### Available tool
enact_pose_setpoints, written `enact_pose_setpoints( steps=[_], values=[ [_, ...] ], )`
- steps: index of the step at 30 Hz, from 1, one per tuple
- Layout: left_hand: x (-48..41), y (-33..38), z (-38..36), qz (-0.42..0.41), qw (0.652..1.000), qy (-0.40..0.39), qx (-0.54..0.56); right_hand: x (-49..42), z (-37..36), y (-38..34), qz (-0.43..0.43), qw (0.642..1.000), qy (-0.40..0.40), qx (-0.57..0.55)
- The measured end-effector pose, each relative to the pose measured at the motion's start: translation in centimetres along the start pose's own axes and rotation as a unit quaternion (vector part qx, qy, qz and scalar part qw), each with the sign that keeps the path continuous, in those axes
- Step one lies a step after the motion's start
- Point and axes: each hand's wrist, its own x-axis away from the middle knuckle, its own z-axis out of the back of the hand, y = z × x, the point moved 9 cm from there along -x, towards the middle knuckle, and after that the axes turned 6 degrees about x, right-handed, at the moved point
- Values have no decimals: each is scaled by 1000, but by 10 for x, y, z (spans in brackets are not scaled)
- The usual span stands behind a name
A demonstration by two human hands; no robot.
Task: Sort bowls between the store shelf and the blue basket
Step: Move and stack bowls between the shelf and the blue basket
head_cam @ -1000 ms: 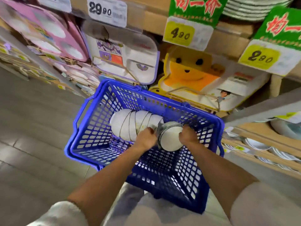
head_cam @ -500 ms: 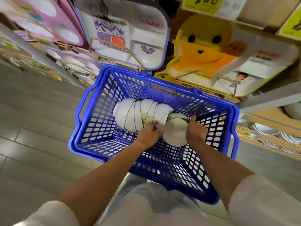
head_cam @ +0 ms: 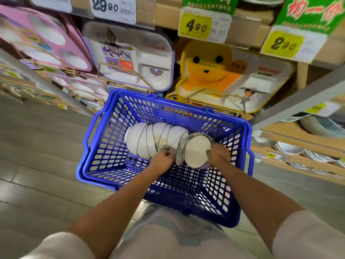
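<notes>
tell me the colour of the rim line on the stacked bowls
Black: a thin line edging each of the white ceramic bowls, clearest in the head view.

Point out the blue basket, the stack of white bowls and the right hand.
blue basket (head_cam: 179, 103): head view, far rim.
stack of white bowls (head_cam: 145, 141): head view, outer side of a bowl.
right hand (head_cam: 218, 156): head view, back of hand.

Grey tile floor (head_cam: 33, 174) covers the left side. The store shelf (head_cam: 308, 141) has wooden boards and grey metal uprights. Yellow price tags (head_cam: 195, 25) hang along its upper edge above children's divided trays (head_cam: 155, 58) in wire racks.
</notes>
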Motion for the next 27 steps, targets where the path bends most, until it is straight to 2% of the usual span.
enact_pose_setpoints(
  steps=[4, 7, 12, 16, 20, 25, 27],
  values=[
    [7, 9, 1, -11, 999, 2, 48, 11, 18, 4, -14, 996, -16, -91],
    [16, 21, 7, -19, 997, 25, 73, 26, 39, 5, 20, 987, -32, -158],
    [33, 49, 8, -36, 982, 21, 182, 59, 88, 2, 75, 937, -50, -336],
    [64, 88, 14, -106, 943, 1, 314, 93, 144, -9, 115, 885, -68, -446],
    [102, 132, 26, -166, 878, 7, 449, 130, 200, -19, 174, 856, -53, -485],
    [157, 177, 62, -241, 825, 93, 503, 174, 265, -25, 247, 850, 58, -462],
    [180, 194, 74, -265, 814, 102, 507, 192, 286, -25, 261, 834, 115, -472]
  ],
)
